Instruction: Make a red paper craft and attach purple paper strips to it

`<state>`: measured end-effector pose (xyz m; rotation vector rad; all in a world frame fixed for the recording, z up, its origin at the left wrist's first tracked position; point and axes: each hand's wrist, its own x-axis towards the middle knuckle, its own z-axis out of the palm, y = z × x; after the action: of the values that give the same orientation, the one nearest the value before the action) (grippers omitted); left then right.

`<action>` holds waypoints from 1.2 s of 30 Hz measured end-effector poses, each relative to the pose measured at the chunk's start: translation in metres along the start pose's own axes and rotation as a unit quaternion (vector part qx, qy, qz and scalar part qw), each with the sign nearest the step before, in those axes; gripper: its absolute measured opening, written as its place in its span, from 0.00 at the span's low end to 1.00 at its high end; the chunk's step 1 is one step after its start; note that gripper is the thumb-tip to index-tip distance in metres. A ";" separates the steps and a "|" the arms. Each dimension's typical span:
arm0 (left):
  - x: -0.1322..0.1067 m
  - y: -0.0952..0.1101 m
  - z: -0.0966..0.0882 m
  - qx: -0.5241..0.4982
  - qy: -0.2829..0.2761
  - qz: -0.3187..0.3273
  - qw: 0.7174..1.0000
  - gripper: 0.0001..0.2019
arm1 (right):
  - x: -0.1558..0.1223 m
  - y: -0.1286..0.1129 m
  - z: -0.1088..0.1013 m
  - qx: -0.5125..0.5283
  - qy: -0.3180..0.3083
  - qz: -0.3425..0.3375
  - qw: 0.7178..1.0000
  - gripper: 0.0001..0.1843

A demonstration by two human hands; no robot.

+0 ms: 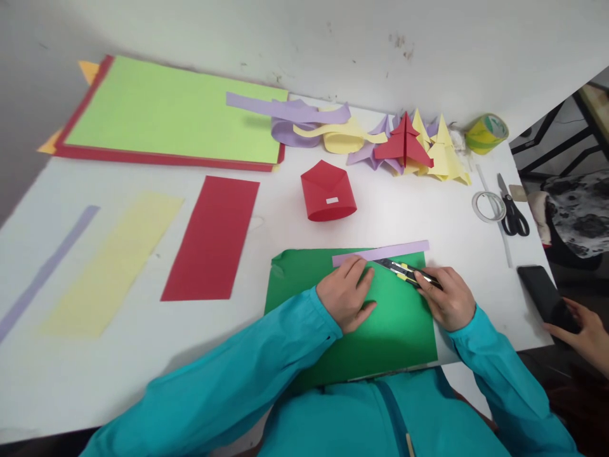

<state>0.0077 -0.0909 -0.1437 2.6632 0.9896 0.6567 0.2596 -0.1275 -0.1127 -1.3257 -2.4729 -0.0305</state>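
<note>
Gripping knife [403, 271] in your right hand [450, 299] | left hand [346, 296] flat, pinning purple strip [385, 252] | a slip risks cutting your nearby fingers.

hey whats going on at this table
A person in teal sleeves works on a green sheet. The left hand presses flat on it, fingertips at a purple strip along the sheet's far edge; the right hand grips a utility knife pointed at the strip. At the right, another person's hand touches a black phone.
</note>
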 end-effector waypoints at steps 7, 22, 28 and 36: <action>0.001 0.001 -0.002 0.010 -0.004 0.010 1.000 0.24 | 0.001 -0.004 -0.001 0.000 -0.012 -0.001 1.000 0.21; -0.007 -0.009 -0.020 0.108 0.035 0.049 0.992 0.19 | 0.000 -0.001 0.001 -0.009 -0.005 -0.003 1.000 0.22; -0.009 -0.010 -0.017 0.093 0.023 0.031 0.995 0.20 | 0.007 -0.005 0.006 -0.001 -0.003 -0.003 1.000 0.22; -0.012 -0.012 -0.012 0.048 -0.013 0.014 0.999 0.23 | 0.005 -0.003 0.002 0.006 -0.024 -0.007 1.000 0.22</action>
<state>-0.0129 -0.0896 -0.1412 2.7655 1.0041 0.5925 0.2542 -0.1249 -0.1131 -1.3197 -2.5188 0.0130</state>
